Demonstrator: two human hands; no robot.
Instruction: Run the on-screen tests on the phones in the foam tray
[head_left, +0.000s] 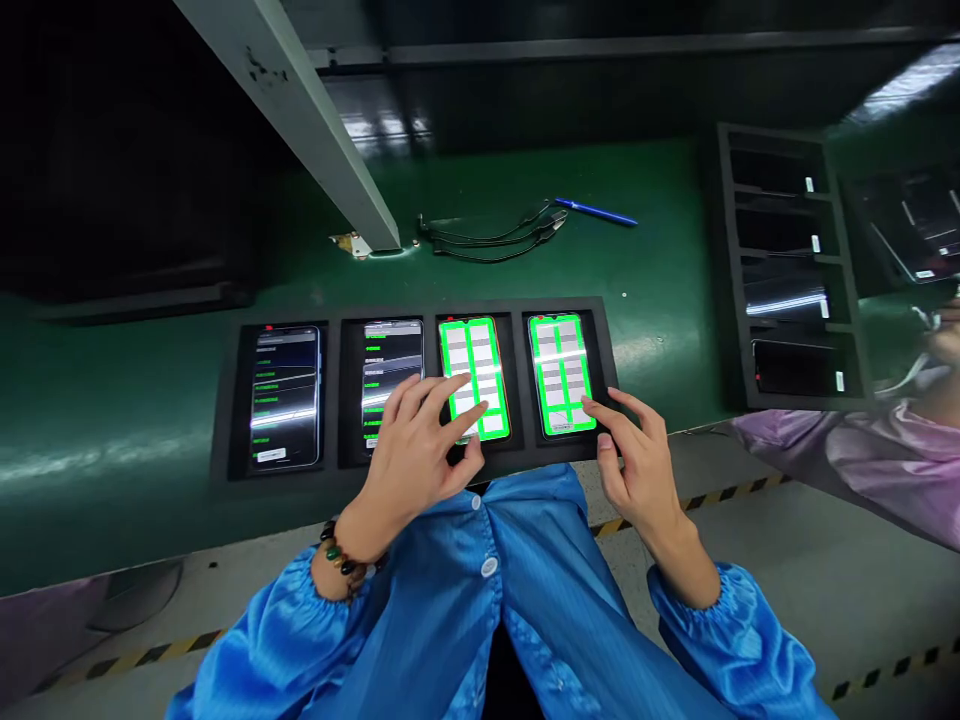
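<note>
Our left hand (pixel 420 450) lies flat, fingers spread, touching the third phone (pixel 475 378); our right hand (pixel 634 455), uncurled, fingertips the fourth phone (pixel 562 374). Both phones sit in the black tray (pixel 225 440) at the counter's (pixel 112 400) near edge; cables (pixel 487 235) lie beyond.

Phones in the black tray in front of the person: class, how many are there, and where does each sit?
4, one per slot, left to right: a dark-screened phone, a second dark one partly under the left hand, then two green-gridded phones, the last touched by the right hand.
</note>
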